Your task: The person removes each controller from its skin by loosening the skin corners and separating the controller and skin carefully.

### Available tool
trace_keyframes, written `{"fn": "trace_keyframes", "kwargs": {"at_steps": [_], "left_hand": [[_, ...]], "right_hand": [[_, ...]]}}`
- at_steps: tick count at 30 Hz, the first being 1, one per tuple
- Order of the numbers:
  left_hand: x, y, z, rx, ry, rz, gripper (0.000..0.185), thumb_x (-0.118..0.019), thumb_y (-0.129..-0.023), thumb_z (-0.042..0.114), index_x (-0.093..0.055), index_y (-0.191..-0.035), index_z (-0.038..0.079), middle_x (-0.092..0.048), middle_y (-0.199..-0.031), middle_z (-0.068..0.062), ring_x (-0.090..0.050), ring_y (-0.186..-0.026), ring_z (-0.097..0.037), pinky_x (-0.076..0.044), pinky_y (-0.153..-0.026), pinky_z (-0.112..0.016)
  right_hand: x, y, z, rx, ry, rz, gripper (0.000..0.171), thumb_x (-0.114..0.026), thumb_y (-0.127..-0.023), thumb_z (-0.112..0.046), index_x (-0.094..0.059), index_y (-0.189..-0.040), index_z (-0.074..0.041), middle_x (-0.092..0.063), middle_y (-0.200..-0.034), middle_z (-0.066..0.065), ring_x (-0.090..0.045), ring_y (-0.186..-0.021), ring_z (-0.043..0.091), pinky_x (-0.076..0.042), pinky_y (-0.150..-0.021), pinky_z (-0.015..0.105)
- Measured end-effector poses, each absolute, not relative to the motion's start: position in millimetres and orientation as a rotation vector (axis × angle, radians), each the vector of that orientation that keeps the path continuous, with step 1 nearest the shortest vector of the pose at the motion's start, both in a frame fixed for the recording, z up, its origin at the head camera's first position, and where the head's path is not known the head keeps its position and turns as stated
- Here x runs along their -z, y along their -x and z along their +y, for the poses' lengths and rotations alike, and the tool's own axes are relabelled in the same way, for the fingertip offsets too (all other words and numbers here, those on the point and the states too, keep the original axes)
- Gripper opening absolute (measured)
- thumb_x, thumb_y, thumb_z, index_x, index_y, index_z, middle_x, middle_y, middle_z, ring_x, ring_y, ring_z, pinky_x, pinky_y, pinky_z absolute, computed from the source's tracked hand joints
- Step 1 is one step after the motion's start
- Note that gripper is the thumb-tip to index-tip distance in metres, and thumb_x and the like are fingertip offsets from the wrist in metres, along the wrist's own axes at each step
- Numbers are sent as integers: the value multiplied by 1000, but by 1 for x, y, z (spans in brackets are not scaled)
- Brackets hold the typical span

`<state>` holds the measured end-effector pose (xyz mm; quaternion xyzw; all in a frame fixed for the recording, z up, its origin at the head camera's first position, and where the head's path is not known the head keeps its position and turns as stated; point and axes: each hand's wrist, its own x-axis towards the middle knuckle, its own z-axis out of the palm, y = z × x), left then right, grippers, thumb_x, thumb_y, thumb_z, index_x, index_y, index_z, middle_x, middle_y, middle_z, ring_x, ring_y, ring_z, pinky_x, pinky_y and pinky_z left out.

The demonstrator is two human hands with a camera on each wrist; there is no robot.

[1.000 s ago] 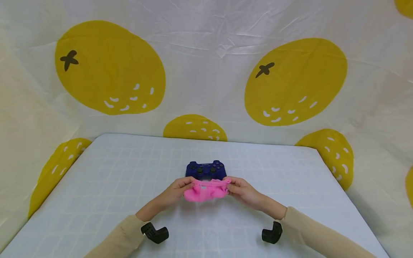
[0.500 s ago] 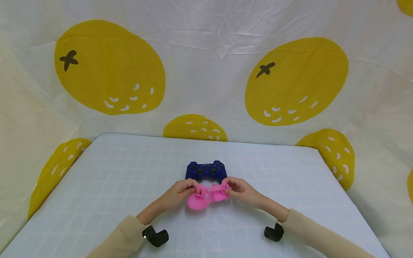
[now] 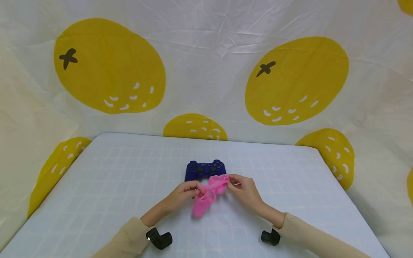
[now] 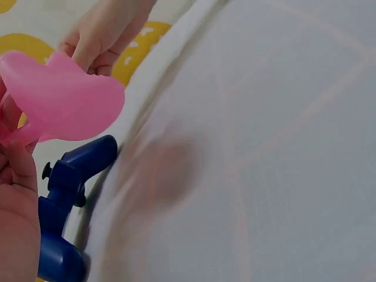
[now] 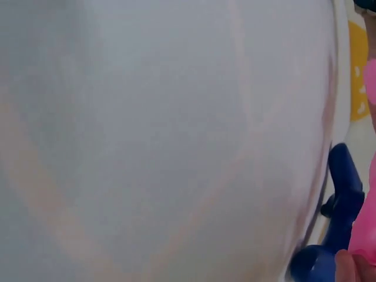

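Pink silicone cover, limp and twisted, held above the worktop between both hands, just in front of the blue game controller. Left hand pinches its left edge, fingers curled; lower lobe droops toward the surface. Right hand pinches the upper right end, close to the controller's near edge. Right wrist view is blurred; grip there hard to confirm. Controller lies flat, mid-worktop. Backdrop cloth with yellow fruit print behind.

Beige sleeves, black wrist cameras
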<state>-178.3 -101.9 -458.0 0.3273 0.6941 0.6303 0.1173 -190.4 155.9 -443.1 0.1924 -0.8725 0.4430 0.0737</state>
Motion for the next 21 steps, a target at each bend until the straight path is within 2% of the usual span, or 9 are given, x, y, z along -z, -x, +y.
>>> {"fn": "trace_keyframes", "kwargs": {"at_steps": [4, 7, 11, 16, 18, 21], "left_hand": [[459, 182, -104, -1953, -912, 1948, 21, -34, -91, -3, -53, -88, -12, -51, -79, 4, -44, -66, -4, -38, -57, -19], [459, 185, -106, -1991, -893, 1925, 20, -32, -88, -1, -49, -84, -12, -48, -77, 4, -42, -66, -4, -37, -57, -19], [456, 186, -107, -1962, -875, 1991, 19, -33, -85, 0, -49, -80, -10, -47, -75, 2, -43, -69, -4, -39, -63, -18], [454, 188, -110, -1895, -830, 2111, 18, -35, -84, -1, -51, -75, -5, -45, -68, 4, -40, -64, -4, -36, -60, -19], [453, 189, -111, -1876, -829, 2135, 18, -36, -83, -2, -51, -74, -5, -45, -67, 4, -40, -63, -4, -35, -59, -20], [453, 189, -112, -1851, -835, 2155, 18, -36, -83, -3, -50, -73, -4, -45, -67, 4, -39, -63, -4, -35, -59, -21]], "right_hand": [[437, 190, 153, -1479, -673, -2630, 22, -59, -91, -1, -67, -111, 6, -71, -104, 20, -70, -88, 26, -58, -75, 26], [432, 191, 153, -1639, -755, -2638, 21, -52, -95, -1, -64, -110, 7, -69, -103, 22, -69, -87, 17, -57, -77, 26], [431, 197, 158, -1813, -922, -2642, 20, -48, -98, -4, -61, -108, 7, -65, -104, 23, -62, -90, 4, -56, -82, 25], [433, 202, 171, -1896, -1154, -2654, 23, -46, -100, -8, -60, -112, 6, -61, -107, 9, -56, -97, 3, -51, -88, 23], [435, 203, 174, -1920, -1235, -2629, 22, -44, -101, -8, -58, -112, 6, -57, -106, 0, -54, -98, 2, -49, -89, 24], [436, 203, 176, -1974, -1333, -2564, 21, -42, -101, -6, -56, -110, 7, -55, -104, -6, -53, -99, 3, -49, -90, 27]]}}
